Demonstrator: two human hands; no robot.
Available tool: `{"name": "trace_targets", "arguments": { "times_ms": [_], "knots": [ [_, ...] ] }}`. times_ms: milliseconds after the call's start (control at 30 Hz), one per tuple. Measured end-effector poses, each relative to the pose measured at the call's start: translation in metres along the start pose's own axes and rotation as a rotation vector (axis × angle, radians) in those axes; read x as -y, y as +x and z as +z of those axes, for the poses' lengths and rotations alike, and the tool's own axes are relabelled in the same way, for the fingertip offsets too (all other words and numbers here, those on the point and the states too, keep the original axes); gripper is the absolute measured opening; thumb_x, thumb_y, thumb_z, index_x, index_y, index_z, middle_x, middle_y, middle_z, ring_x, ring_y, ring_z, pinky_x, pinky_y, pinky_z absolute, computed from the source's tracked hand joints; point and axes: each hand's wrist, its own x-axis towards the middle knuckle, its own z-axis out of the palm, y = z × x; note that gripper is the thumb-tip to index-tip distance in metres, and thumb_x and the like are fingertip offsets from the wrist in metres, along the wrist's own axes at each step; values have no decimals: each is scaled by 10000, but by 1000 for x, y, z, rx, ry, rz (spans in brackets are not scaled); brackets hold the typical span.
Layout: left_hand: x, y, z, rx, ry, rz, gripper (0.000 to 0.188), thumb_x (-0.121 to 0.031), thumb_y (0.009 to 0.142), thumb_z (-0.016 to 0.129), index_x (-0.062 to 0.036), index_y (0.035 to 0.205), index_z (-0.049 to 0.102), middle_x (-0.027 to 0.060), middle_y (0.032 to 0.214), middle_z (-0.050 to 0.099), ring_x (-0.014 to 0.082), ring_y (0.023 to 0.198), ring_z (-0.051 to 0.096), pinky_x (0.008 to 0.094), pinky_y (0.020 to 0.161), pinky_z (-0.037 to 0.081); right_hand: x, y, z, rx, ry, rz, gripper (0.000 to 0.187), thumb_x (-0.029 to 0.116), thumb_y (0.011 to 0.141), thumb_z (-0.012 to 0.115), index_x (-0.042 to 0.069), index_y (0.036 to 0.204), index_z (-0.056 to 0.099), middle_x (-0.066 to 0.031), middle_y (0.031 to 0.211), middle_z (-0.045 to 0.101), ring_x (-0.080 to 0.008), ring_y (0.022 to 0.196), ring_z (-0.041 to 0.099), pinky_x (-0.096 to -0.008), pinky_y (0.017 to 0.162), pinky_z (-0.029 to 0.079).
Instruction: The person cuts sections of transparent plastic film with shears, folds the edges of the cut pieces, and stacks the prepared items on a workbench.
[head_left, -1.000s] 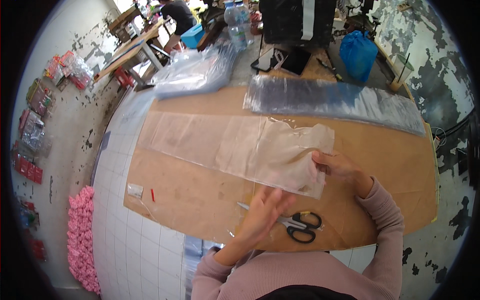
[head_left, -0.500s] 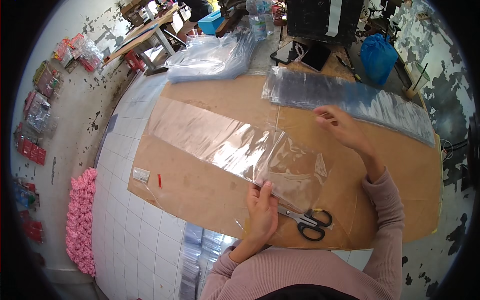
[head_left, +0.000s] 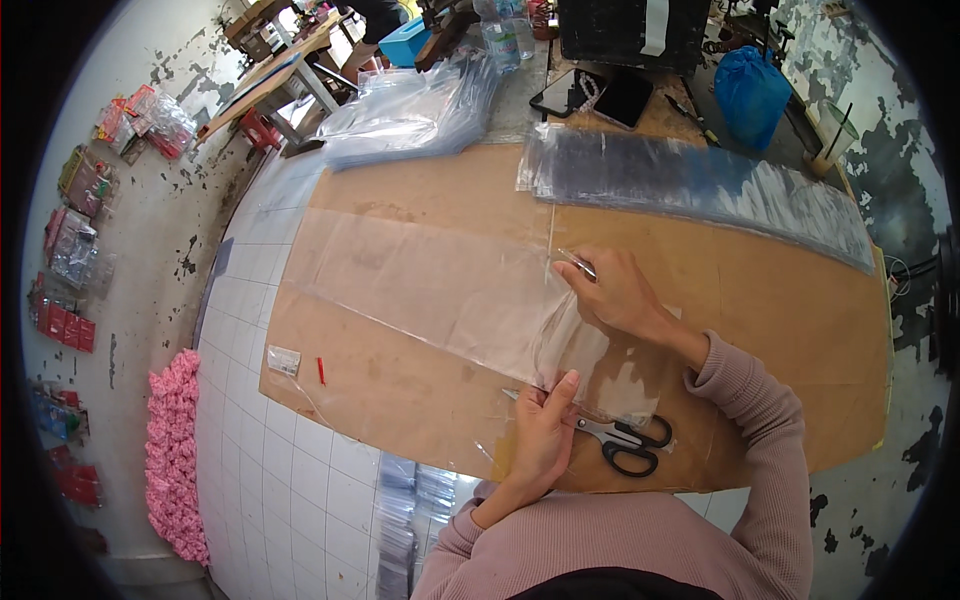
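A long clear plastic sheet (head_left: 430, 290) lies flat across a brown board (head_left: 760, 330). My left hand (head_left: 540, 440) presses down on the sheet's near edge, thumb pointing up along a crease. My right hand (head_left: 615, 295) rests on the sheet's far part and pinches a thin metal tool (head_left: 578, 263) at a faint line running across the board. Black-handled scissors (head_left: 625, 442) lie on the board just right of my left hand.
A second long plastic strip (head_left: 700, 185) lies along the board's far edge. A pile of clear bags (head_left: 410, 105), two phones (head_left: 600, 95), a blue bag (head_left: 750, 90) and a cup with straw (head_left: 828, 140) sit beyond. A small label and a red bit (head_left: 320, 370) lie near the left corner.
The sheet's right end, lifted half a second ago, now lies flat. My right hand came down from the far side onto the sheet. My left hand stays at the near edge.
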Motion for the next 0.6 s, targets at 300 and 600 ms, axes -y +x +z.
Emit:
{"name": "trace_targets", "arguments": {
  "times_ms": [300, 600],
  "knots": [
    [6, 0, 6, -67, -71, 134, 183, -89, 859, 557, -104, 1029, 490, -32, 931, 566, 89, 874, 528, 285, 819, 414, -16, 1, 3, -2, 72, 13, 357, 242, 828, 535, -53, 631, 495, -165, 502, 391, -230, 463, 328, -374, 485, 322],
    [1, 0, 6, -2, -150, 122, 420, -32, 850, 557, -39, 1224, 366, 66, 1129, 517, 133, 990, 520, 299, 888, 414, -19, 1, 2, 14, 128, 23, 365, 234, 830, 525, -52, 613, 464, -132, 495, 338, -184, 474, 300, -360, 479, 310]
  ]
}}
